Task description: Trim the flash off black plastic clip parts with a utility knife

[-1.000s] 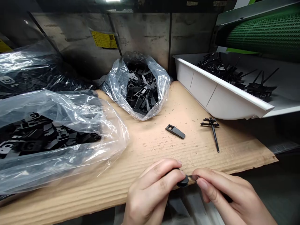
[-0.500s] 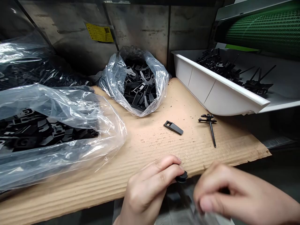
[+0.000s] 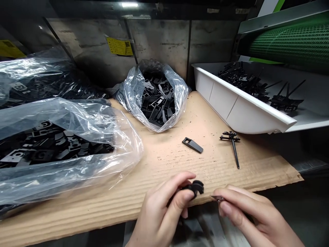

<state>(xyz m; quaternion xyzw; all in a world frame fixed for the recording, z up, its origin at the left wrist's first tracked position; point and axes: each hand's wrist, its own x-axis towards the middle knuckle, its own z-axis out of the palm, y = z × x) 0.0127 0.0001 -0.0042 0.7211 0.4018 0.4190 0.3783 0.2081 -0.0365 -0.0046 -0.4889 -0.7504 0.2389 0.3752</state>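
Cardboard top [image 3: 167,164]: bag [image 3: 180,92] w/ blk parts [image 3: 156,103], tray [image 3: 239,109] w/ sprues [image 3: 246,82]; L hand [image 3: 159,216] grips clip [image 3: 196,187], R hand [image 3: 252,219] pinches bit [image 3: 218,198].

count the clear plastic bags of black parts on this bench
3. One open clear plastic bag of black parts stands at centre back; a large second bag lies near left; a third bag sits behind it, far left. Others may be out of frame.
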